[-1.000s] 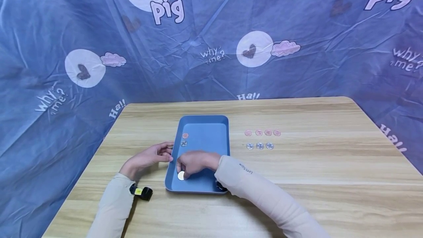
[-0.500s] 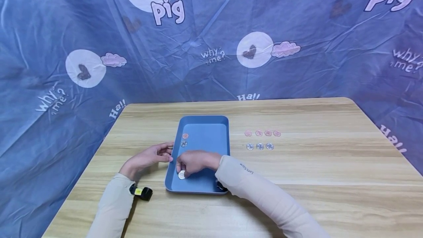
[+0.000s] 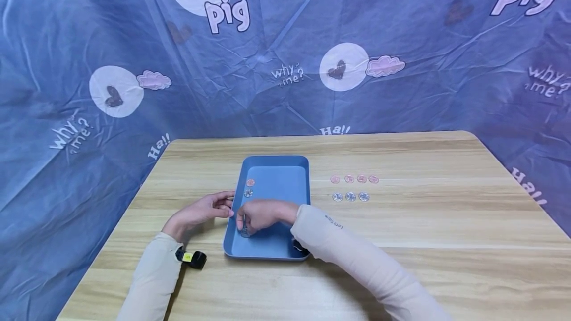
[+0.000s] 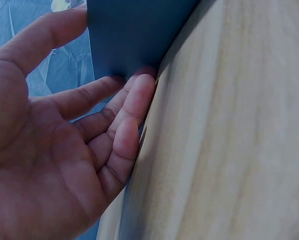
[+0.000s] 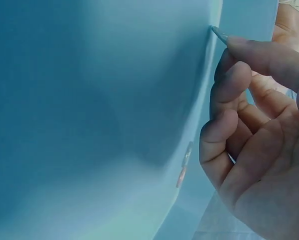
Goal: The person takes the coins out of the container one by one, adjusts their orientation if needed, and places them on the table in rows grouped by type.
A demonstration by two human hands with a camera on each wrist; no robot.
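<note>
My right hand (image 3: 264,213) is inside the blue tray (image 3: 277,244), low over its left side. Its thumb and forefinger pinch a silver-coloured coin (image 5: 219,34), which stands tilted with its lower edge at the tray floor in the right wrist view. Farther up the tray's left side lie a copper-coloured coin (image 3: 251,183) and, just below it, a silver-coloured coin (image 3: 248,193). My left hand (image 3: 202,212) rests against the outside of the tray's left wall (image 4: 134,35). Its thumb touches the rim, while the loosely bent fingers reach the wall near the tabletop.
Right of the tray, a row of several copper-coloured coins (image 3: 355,179) lies on the wooden table (image 3: 424,212). Below them is a row of three silver-coloured coins (image 3: 351,196). A blue printed cloth (image 3: 267,103) hangs behind the table.
My right hand has shifted slightly up and left, and the pinched coin has tilted, turning from a bright face to a darker one. My left hand stays at the tray wall.
</note>
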